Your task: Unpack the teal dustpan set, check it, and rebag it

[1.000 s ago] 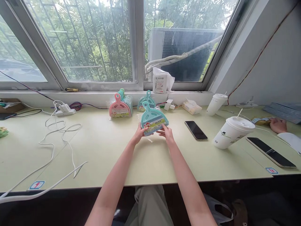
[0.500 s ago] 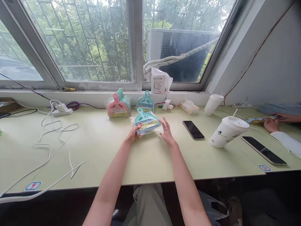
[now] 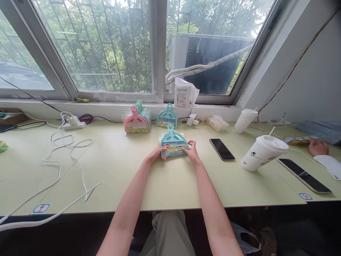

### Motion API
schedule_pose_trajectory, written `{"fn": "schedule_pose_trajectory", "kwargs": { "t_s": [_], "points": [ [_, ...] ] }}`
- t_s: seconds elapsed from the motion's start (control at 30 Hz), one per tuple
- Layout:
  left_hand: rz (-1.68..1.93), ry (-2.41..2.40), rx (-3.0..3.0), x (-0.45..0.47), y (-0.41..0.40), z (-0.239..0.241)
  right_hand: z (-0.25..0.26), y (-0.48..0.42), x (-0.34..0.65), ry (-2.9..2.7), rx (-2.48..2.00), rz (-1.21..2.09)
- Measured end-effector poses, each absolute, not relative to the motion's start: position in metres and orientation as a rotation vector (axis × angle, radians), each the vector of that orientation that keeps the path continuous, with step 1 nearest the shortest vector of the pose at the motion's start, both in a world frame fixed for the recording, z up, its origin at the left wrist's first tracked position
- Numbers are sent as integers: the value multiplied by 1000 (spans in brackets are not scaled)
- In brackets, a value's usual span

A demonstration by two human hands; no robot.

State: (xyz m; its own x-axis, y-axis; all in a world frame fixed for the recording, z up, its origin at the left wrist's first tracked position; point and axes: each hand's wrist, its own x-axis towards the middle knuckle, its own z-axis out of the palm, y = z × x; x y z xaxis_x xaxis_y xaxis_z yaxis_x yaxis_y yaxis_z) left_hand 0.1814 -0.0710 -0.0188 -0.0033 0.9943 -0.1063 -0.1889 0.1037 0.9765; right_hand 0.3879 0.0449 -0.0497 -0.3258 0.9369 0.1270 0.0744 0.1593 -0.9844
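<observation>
A teal mini dustpan-and-brush set (image 3: 173, 142) in clear wrap sits at the middle of the pale green table (image 3: 170, 185), its handle pointing away from me. My left hand (image 3: 155, 155) grips its left lower corner and my right hand (image 3: 192, 152) grips its right lower corner. Behind it, against the sill, a stack of wrapped sets with a pink one in front (image 3: 136, 121) stands upright, with another teal set (image 3: 167, 117) beside it.
A black phone (image 3: 222, 149) lies right of my hands, then a white lidded cup (image 3: 261, 152) and a second phone (image 3: 304, 175). Another cup (image 3: 245, 120), a tissue pack (image 3: 217, 123) and a white bag (image 3: 183, 93) sit at the back. White cables (image 3: 66, 156) sprawl left. Another person's hand (image 3: 316, 147) rests far right.
The teal set came down from being held tilted up to resting low on the table. My right hand let go for a moment, then took hold of its right corner again.
</observation>
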Motion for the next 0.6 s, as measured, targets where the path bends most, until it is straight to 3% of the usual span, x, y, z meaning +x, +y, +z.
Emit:
{"fn": "schedule_pose_trajectory", "kwargs": {
  "t_s": [0.1, 0.23, 0.5, 0.6],
  "points": [
    [1254, 1109, 979, 180, -74, -18, -52, 49, 388, -1486, -1017, 1394],
    [1287, 1185, 1108, 184, -76, -26, -52, 53, 386, -1359, -995, 1281],
    [1334, 2063, 1327, 171, -32, -35, -49, 65, 361, -1577, -981, 1035],
    [1374, 2176, 1321, 143, -6, -34, -46, 83, 334, -1692, -1027, 870]
  ]
}}
